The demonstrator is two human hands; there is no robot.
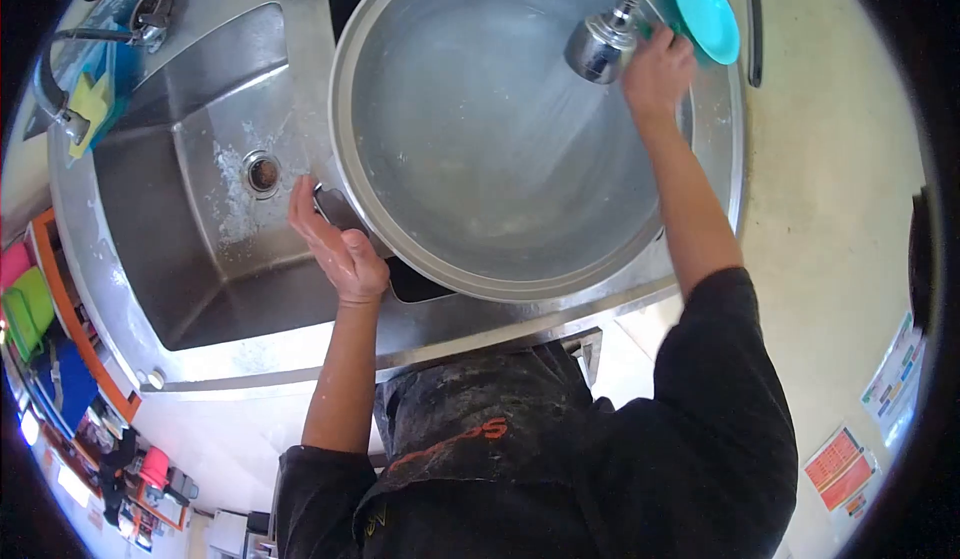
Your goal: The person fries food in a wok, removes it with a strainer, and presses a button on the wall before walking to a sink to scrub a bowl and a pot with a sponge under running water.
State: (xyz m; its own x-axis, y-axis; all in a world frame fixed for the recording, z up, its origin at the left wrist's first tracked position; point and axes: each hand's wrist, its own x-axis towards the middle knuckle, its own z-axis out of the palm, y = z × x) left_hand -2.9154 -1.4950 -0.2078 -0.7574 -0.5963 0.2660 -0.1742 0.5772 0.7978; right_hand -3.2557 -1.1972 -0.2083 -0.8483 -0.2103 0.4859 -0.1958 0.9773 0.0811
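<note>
A large round metal pot [490,229] sits over the sink, its inside wet, with a thin layer of cloudy water at the bottom. My left hand [340,249] is beside the pot's metal side handle [342,209], wet, fingers stretched out and not wrapped round it. At the pot's far right rim is my right hand [660,71], its fingers curled and slightly blurred. A bit of green shows by those fingertips; what it is I cannot make out. Right beside that hand, a chrome spray head [598,49] sends water into the pot. A turquoise oval dish [706,14] lies just beyond the fingers.
A steel sink basin [200,289] with suds round its drain lies left of the pot. Another faucet [65,109] and a yellow cloth [90,109] are at far left. A beige counter [820,189] extends right, with a dark-handled utensil [755,34] near its back.
</note>
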